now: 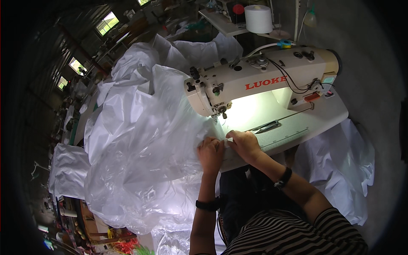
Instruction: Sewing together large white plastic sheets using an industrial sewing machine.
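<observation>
A large crumpled sheet of white plastic-like fabric [140,140] spreads over the left of the sewing table and hangs down its front. My left hand [211,154] is closed on its edge, just in front of the needle area. Close beside it, my right hand [245,144] pinches the same edge with thumb and forefinger. Both hands are below the head of a white industrial sewing machine [255,80], whose lamp lights the bed. The presser foot [216,119] is just beyond my fingers; whether it touches the fabric I cannot tell.
Thread snips [267,126] lie on the machine's table [293,123] right of my right hand. A white thread cone [258,19] stands behind the machine. More white fabric [340,165] hangs at the right. Colourful scraps [125,245] lie at the lower left.
</observation>
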The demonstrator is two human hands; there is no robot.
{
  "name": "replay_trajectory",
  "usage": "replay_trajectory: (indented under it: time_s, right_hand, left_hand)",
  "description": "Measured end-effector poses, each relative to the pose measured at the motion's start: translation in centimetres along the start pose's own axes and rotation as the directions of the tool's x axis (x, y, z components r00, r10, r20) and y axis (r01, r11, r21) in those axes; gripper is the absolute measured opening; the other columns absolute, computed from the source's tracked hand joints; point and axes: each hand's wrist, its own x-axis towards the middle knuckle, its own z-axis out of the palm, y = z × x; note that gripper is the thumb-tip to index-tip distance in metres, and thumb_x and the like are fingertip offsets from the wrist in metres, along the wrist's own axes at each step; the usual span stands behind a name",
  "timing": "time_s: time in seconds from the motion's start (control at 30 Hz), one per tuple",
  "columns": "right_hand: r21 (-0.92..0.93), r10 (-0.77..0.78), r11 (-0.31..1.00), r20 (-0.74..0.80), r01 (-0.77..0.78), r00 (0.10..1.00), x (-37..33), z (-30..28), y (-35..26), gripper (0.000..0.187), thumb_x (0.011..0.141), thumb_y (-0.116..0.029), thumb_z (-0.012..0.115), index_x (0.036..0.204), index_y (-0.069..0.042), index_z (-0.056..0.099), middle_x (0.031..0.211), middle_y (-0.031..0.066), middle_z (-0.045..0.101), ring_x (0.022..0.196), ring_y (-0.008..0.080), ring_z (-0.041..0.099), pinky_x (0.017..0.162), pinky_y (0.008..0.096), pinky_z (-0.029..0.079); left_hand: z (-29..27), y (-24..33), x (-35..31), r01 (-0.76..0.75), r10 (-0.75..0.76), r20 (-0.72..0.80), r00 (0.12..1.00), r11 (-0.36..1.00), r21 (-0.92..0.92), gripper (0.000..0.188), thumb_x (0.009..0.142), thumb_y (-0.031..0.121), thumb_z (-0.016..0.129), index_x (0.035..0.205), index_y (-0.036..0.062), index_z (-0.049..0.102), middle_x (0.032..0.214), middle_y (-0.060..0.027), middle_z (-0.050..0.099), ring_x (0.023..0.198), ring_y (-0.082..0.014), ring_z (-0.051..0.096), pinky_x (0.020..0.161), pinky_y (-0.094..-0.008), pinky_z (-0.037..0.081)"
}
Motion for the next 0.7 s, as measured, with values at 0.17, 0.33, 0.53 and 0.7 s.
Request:
replay_trajectory:
  time_s: [0.17,0.33,0.53,0.7]
  right_hand:
    - [-0.203,-0.226,0.958,-0.087,0.204,0.97,-0.8,-0.3,0.2,0.01,0.086,-0.016,0.061,0.094,-0.013,0.065,0.081,0.0033,0.063,0.08,0.0224,0.066,0.071,0.0379,0.049]
    - [-0.28,-0.238,0.931,0.021,0.235,0.971,-1.2,-0.9,0.0,0.011,0.085,-0.015,0.059,0.094,-0.013,0.065,0.081,0.0036,0.062,0.08,0.0212,0.066,0.07,0.0374,0.049]
    - [-0.332,-0.229,0.914,0.056,0.234,0.972,0.5,-0.2,-0.3,0.013,0.086,-0.016,0.058,0.097,-0.013,0.065,0.084,0.0042,0.061,0.083,0.0213,0.064,0.071,0.0365,0.048]
    - [-0.344,-0.221,0.91,0.067,0.23,0.973,1.6,0.4,0.1,0.016,0.087,-0.016,0.057,0.1,-0.014,0.065,0.087,0.0046,0.061,0.085,0.0209,0.063,0.072,0.0364,0.047]
  left_hand:
    - [0.0,-0.1,0.2,0.019,-0.019,-0.082,0.996,1.0,-0.01,0.011,0.081,0.02,0.071,0.08,0.0088,0.07,0.093,-0.0039,0.065,0.092,-0.0261,0.061,0.087,-0.0403,0.041]
    - [-0.6,-1.4,0.5,-0.263,0.256,-0.126,0.958,0.964,-0.041,0.005,0.078,0.006,0.071,0.082,0.0079,0.071,0.091,-0.0056,0.066,0.086,-0.0279,0.063,0.076,-0.0399,0.049]
    - [-1.1,-2.6,1.9,-0.267,0.266,-0.03,0.964,0.962,-0.063,0.007,0.079,0.007,0.07,0.085,0.01,0.073,0.093,-0.0033,0.067,0.089,-0.0269,0.062,0.08,-0.0401,0.047]
    - [-1.3,-3.3,3.6,-0.295,0.294,-0.03,0.955,0.952,-0.076,0.009,0.078,0.005,0.069,0.086,0.0083,0.073,0.094,-0.0052,0.068,0.088,-0.0284,0.063,0.08,-0.04,0.049]
